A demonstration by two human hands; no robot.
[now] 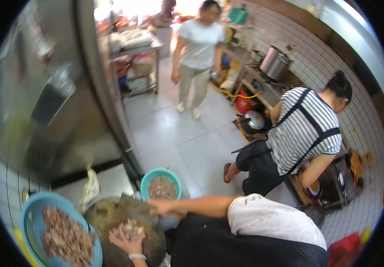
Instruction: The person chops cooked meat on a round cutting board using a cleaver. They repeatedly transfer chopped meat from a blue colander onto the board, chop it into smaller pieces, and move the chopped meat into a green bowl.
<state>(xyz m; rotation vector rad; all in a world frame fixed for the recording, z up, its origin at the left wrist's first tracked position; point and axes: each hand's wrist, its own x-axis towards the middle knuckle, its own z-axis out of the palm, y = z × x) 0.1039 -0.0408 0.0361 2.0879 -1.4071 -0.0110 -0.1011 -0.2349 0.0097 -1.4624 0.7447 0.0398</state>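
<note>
- Brown, round and worn, the board (99, 219) sits in front of the person at the lower left, partly over the edge of a steel counter (118, 180).
- Pale chopped meat (132, 228) lies in a small heap on the board, right by the left hand (127, 243).
- That hand is palm down, its fingers spread and reaching around the near side of the heap; a white band (137, 256) circles the wrist.
- The right hand (160, 207) has its fingers closed around the handle end of a cleaver (134, 208) – the broad grey blade points left over the far part of the board. Whether the blade touches the wood, I cannot tell.
- Left of the board stands a blue basket (32, 218) with a large pile of cut meat (67, 238) in it.
- Beyond the board, a turquoise basin (144, 184) holds more pieces – a smaller load.
- A pale, crumpled cloth (91, 187) lies on the counter behind the board.
- At the right, a co-worker in a striped top (305, 127) bends over a worktop; another, in a pale shirt (201, 42), stands farther back on the tiled floor (169, 120).
</note>
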